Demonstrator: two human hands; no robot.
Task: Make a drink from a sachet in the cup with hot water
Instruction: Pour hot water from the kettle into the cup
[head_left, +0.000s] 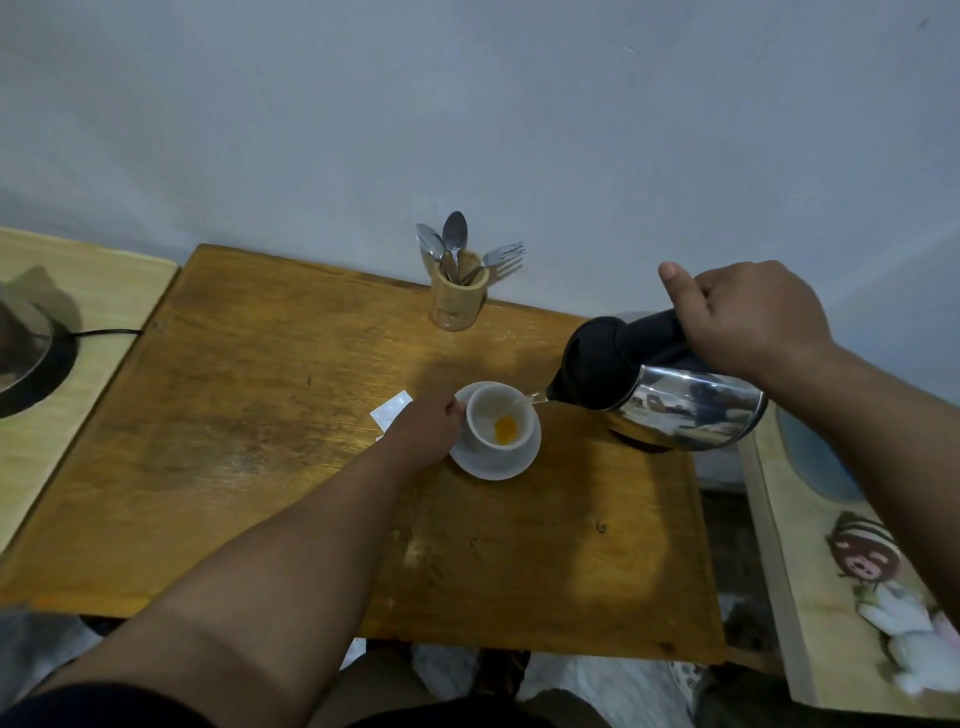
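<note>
A white cup stands on a white saucer in the middle of the wooden table. Orange powder lies in the cup's bottom. My left hand holds the cup at its left side, fingers curled at the handle. My right hand grips the black handle of a steel kettle, tilted left with its spout at the cup's right rim. A thin stream of water runs into the cup. A torn white sachet lies just left of my left hand.
A wooden holder with spoons and a fork stands at the table's back edge by the wall. A kettle base with a black cord sits on a pale surface at left. A pale board with a cartoon picture lies at right.
</note>
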